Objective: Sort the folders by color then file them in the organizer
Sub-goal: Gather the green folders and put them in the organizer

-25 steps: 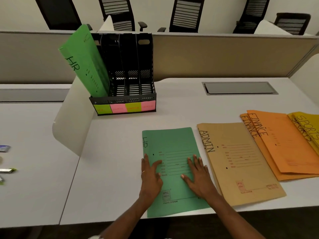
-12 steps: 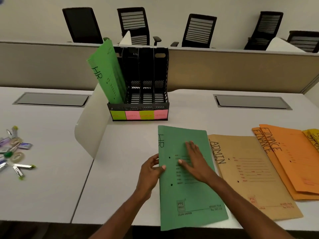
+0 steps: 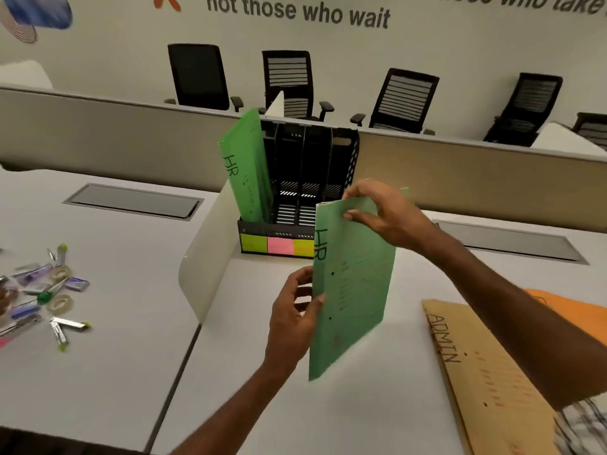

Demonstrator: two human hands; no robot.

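Both hands have the green HR folder (image 3: 353,284) pinched upright mid-frame, right hand (image 3: 382,215) clamping its top edge, left hand (image 3: 292,318) gripping the spine, just in front of the black organizer (image 3: 305,192) where another green folder (image 3: 246,165) leans leftmost.

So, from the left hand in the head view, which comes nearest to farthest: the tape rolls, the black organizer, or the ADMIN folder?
From the left hand:
1. Black organizer, behind it, toward the partition.
2. ADMIN folder, lying flat to the right.
3. Tape rolls, far left on the neighbouring desk.
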